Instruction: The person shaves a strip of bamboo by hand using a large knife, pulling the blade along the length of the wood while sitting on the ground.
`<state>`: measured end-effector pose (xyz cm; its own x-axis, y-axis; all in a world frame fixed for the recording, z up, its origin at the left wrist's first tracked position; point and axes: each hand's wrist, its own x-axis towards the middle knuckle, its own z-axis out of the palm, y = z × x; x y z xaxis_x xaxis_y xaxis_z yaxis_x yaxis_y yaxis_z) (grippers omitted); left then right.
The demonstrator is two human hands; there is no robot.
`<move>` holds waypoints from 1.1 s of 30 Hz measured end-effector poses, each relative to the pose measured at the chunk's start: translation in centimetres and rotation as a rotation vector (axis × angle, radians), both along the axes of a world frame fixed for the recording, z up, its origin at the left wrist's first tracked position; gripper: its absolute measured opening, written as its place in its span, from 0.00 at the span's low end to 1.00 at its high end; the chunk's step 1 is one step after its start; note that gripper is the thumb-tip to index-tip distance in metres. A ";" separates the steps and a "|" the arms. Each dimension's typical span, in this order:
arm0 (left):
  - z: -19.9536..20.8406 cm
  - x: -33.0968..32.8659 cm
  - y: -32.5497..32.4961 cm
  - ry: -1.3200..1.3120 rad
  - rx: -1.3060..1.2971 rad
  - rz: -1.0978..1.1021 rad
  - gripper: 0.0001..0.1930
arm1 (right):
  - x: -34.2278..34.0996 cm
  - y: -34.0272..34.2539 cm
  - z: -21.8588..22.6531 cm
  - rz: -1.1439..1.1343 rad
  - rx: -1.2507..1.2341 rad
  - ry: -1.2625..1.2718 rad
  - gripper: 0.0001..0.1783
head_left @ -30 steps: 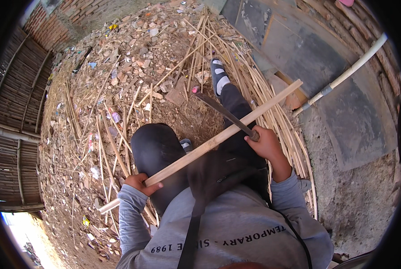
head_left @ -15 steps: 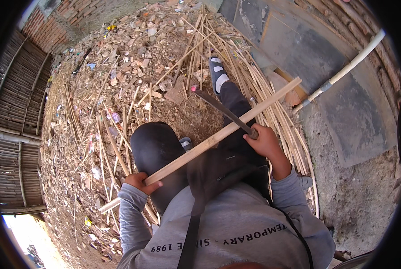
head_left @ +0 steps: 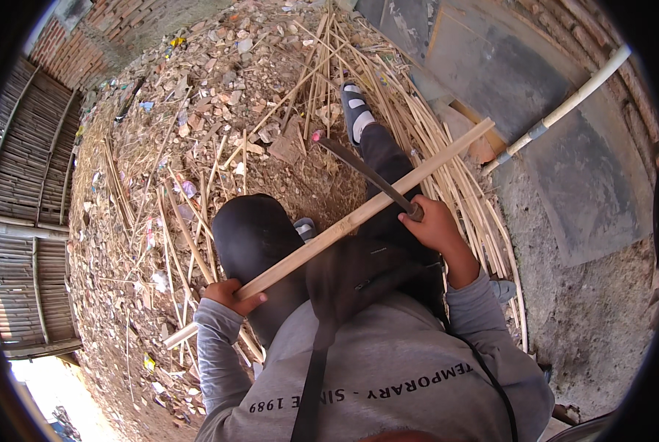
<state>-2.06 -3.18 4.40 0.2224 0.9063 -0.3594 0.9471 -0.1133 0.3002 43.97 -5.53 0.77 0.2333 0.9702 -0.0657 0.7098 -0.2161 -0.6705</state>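
A long pale bamboo slat (head_left: 322, 241) slants across my lap, from the lower left up to the far right. My left hand (head_left: 231, 296) is closed around its lower part, with the thumb lying along the top. In my right hand (head_left: 432, 225) is the handle of a machete (head_left: 362, 171), gripped in closed fingers. Its dark blade points away and to the left, crossing over the slat near my right thigh. The blade's far end lies over bare ground, close to a small pink thing (head_left: 317, 135). Whether the blade touches the slat, I cannot tell.
Many split bamboo strips (head_left: 410, 110) lie beside my outstretched right leg. More loose strips (head_left: 189, 243) rest on rubble at my left. Dark sheets (head_left: 491, 62) and a pale pole (head_left: 580, 102) are at the right. A bamboo-slat wall (head_left: 27, 147) stands on the left.
The machete and my right hand have shifted slightly left and up along the slat. My left hand keeps its hold. The whole view has tilted a little.
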 end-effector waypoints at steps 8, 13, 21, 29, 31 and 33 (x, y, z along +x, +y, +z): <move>-0.3 -0.3 -0.1 0.004 0.039 -0.014 0.38 | 0.0 0.0 -0.6 0.002 0.008 0.022 0.19; -0.4 -0.2 -0.1 -0.003 0.040 -0.012 0.38 | 0.2 -0.1 -1.1 0.018 0.031 -0.006 0.19; -0.6 -0.4 -0.1 -0.014 0.055 -0.014 0.39 | 0.1 0.0 -0.5 0.005 0.017 0.038 0.19; -0.5 -0.2 0.0 -0.005 0.042 0.001 0.41 | 0.2 0.0 -0.6 0.007 -0.028 0.074 0.19; -0.6 -0.2 0.0 0.000 0.042 0.002 0.41 | 0.2 0.0 -0.7 0.012 -0.017 0.080 0.19; -0.5 -0.2 0.0 0.006 0.043 0.002 0.41 | 0.2 0.0 -0.7 0.012 -0.011 0.087 0.19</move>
